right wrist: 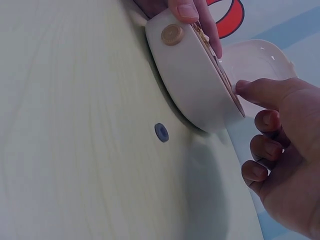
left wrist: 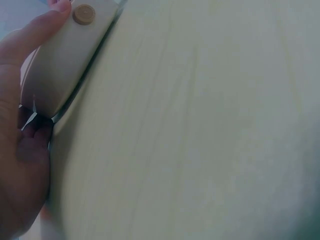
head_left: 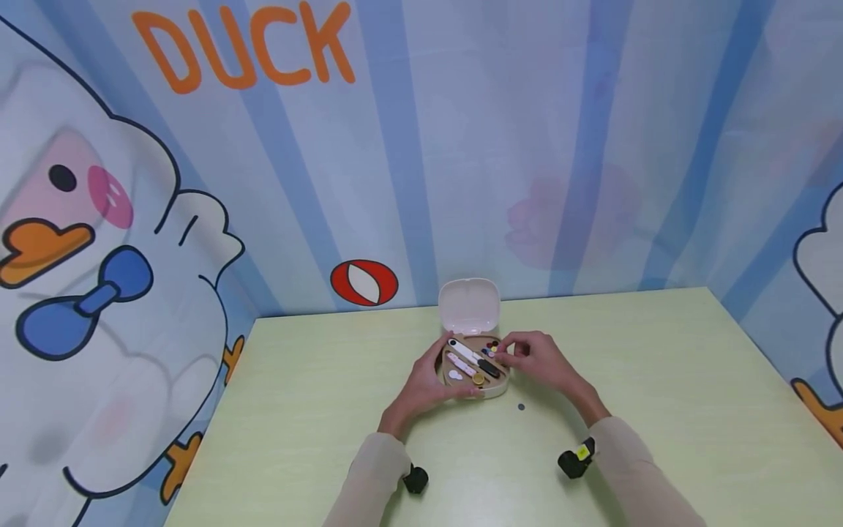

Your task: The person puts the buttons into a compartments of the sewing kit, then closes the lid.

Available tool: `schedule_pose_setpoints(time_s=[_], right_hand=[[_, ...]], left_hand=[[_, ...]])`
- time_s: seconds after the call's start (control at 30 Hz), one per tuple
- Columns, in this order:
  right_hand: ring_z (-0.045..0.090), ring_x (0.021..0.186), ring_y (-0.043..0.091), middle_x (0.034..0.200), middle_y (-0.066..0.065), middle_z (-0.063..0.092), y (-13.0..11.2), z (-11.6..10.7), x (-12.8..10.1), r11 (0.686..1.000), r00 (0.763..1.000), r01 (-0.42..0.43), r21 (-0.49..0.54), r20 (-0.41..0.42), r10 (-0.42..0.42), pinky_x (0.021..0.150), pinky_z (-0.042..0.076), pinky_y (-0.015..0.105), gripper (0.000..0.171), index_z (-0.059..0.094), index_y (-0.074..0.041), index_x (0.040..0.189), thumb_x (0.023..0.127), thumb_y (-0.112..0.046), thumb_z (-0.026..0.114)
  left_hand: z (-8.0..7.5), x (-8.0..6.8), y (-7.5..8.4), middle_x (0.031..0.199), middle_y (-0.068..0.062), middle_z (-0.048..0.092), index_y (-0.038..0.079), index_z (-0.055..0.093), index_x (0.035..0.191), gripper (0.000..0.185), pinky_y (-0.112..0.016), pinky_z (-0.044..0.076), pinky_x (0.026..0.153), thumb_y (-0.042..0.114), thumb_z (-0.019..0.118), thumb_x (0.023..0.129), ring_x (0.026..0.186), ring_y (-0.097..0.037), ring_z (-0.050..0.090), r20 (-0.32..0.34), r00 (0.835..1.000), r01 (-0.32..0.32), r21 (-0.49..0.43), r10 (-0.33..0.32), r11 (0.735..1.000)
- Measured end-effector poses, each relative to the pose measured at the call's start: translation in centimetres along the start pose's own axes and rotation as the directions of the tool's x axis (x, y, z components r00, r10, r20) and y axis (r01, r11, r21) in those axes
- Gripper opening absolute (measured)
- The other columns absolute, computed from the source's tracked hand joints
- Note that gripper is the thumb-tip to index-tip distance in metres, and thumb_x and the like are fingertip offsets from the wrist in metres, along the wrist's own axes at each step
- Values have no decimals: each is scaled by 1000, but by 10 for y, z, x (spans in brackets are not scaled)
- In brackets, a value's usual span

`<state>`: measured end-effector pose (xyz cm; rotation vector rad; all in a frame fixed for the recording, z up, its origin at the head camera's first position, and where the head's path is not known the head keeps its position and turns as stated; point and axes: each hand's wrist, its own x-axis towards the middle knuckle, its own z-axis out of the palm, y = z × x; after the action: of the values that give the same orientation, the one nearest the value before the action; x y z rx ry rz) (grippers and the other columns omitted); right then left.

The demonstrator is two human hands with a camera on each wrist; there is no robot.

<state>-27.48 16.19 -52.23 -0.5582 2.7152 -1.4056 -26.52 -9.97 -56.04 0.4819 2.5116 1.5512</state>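
Observation:
A small white sewing box (head_left: 492, 392) lies on the table with its lid (head_left: 470, 306) raised. My left hand (head_left: 424, 382) grips its left side, the thumb along the front wall near a round tan knob (right wrist: 172, 34). Inside the tan tray lie a white-and-black tool (head_left: 473, 357), a pink-and-white strip (head_left: 461, 364), a gold round piece (head_left: 478, 378) and several coloured buttons (head_left: 489, 350). My right hand (head_left: 536, 357) reaches over the right rim, fingertips at the buttons; I cannot tell if they pinch one. A dark button (right wrist: 161, 132) lies before the box.
The pale wooden table (head_left: 316, 410) meets a printed blue curtain (head_left: 454, 146) just behind the lid. Black wrist cameras (head_left: 576, 461) hang under both sleeves, low over the tabletop.

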Motion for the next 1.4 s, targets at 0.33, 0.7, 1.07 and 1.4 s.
schedule_pose_setpoints(time_s=[0.33,0.7,1.07,1.4], right_hand=[[48,63,15,68,-2,53,4,5,3,999,999,-27,-31,-17,26,54,35,24,4,78,-9,97,96,-13,75],[47,64,17,68,-2,52,3,-1,-9,999,998,-36,-37,-45,34,54,35,25,16,78,-8,110,96,-17,76],[45,59,10,65,-5,50,9,-14,-32,1000,1000,19,-24,2,-19,54,37,24,31,74,-5,117,92,-22,82],[45,59,6,65,-9,50,23,-15,-59,996,992,66,-57,112,-59,56,39,23,32,75,-9,116,90,-26,84]], left_hand=[[1,1,-1,167,1,32,30,25,166,117,-52,30,121,49,94,73,153,-23,30,2,1000,-5,2,5,1000],[1,1,-1,167,0,32,29,25,166,116,-56,30,120,48,93,74,153,-26,30,-7,1000,-22,-4,22,1000],[1,2,-5,167,1,33,30,26,166,117,-54,29,121,48,94,73,153,-24,29,-3,1000,-10,-6,10,1000],[1,0,-1,168,-1,31,28,25,166,118,-53,30,121,47,94,73,153,-25,29,-6,1000,0,-11,0,1000]])
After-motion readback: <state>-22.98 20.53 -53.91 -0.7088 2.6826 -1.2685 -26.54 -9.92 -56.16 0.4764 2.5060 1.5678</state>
